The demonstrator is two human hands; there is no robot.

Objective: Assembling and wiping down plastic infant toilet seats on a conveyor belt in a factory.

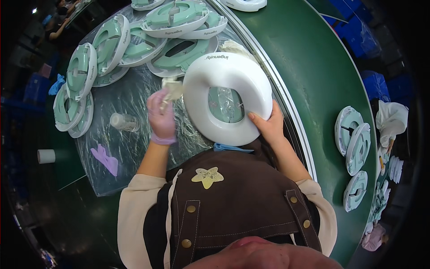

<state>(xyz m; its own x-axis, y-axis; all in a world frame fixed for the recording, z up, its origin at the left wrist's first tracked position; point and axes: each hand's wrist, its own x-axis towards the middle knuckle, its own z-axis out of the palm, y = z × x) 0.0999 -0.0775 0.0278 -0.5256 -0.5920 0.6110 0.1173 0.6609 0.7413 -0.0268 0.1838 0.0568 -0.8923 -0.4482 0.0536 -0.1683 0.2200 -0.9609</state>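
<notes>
Over plastic sheet (143, 166), holding ring (198, 101) by lower right rim in bare right hand (270, 125), with thumb on top and fingers mostly hidden behind; clasping cloth (172, 89) in gloved left hand (162, 113) just left of ring, with fingers bent, too blurred to judge exact grip. Could lose smooth ring by pressing hard against so one-sided a hold, scuffing it on seats (177, 20) beyond; might also jostle bottle (124, 122) by swinging left hand wide
</notes>
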